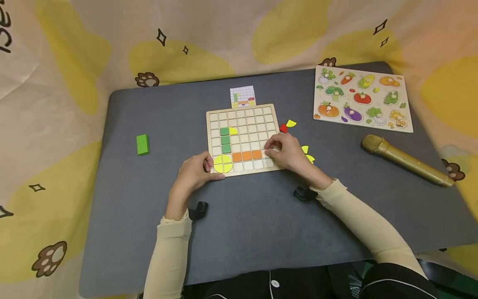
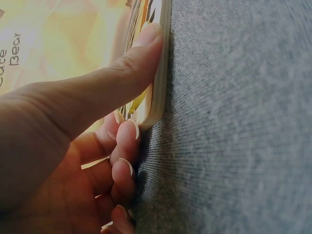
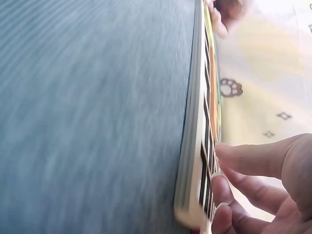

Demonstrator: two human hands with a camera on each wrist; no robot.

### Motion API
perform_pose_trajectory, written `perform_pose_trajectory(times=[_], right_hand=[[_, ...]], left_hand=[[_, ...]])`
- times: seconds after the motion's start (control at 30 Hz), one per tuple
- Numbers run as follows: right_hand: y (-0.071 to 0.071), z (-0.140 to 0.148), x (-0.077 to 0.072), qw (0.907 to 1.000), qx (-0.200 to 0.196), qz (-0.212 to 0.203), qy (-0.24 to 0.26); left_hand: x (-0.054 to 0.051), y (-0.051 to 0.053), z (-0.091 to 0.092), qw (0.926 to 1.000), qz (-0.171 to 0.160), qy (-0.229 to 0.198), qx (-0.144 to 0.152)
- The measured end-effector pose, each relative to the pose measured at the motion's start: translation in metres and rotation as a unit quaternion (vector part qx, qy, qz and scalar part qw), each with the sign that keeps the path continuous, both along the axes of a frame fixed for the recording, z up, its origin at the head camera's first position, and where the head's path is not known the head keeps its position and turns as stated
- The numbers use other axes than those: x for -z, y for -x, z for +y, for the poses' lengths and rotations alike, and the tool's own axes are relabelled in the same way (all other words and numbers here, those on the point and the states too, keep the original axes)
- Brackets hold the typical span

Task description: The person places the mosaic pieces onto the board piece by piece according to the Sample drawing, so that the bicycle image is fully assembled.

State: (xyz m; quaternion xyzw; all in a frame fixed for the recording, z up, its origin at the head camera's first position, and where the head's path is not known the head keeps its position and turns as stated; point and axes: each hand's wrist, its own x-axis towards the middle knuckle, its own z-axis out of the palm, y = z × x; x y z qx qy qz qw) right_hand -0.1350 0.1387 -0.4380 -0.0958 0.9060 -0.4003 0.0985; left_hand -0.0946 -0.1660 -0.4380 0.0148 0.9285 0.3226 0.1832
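Orange squares (image 1: 247, 155) sit beside our right hand (image 1: 289, 153) on the wooden board (image 1: 244, 138); we cannot tell whether it pinches anything. Our left hand (image 1: 194, 170) grips the board's corner.

I see the board (image 3: 187, 165) nearly edge-on, lying against the grey cloth (image 3: 97, 117). The right hand (image 3: 287, 168) is at its near end, fingertips at the gridded face; whether they hold a piece I can't tell. Orange (image 3: 213, 92) shows as a thin strip along the grid. The left hand (image 3: 230, 12) is at the far end, near a patterned backdrop with a brown paw print (image 3: 231, 87).
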Motion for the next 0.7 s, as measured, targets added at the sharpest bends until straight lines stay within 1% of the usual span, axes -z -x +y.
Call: perform_pose_trajectory(times=[0.23, 0.37, 0.6, 0.7], right_hand=[[-0.002, 0.030, -0.001, 0.9996, 0.023, 0.005, -0.015], [-0.005, 0.045, -0.005, 0.9991, 0.026, 0.001, -0.035], [-0.012, 0.071, -0.011, 0.9962, 0.017, -0.038, -0.077], [-0.014, 0.079, -0.011, 0.9951, 0.023, -0.046, -0.084]], left_hand=[[0.000, -0.001, 0.000, 1.0000, 0.000, -0.003, -0.002], [-0.001, -0.001, 0.000, 1.0000, -0.001, -0.001, 0.000], [-0.001, 0.000, 0.001, 1.0000, -0.003, -0.002, 0.000], [-0.001, -0.001, 0.000, 1.0000, -0.003, -0.002, -0.001]])
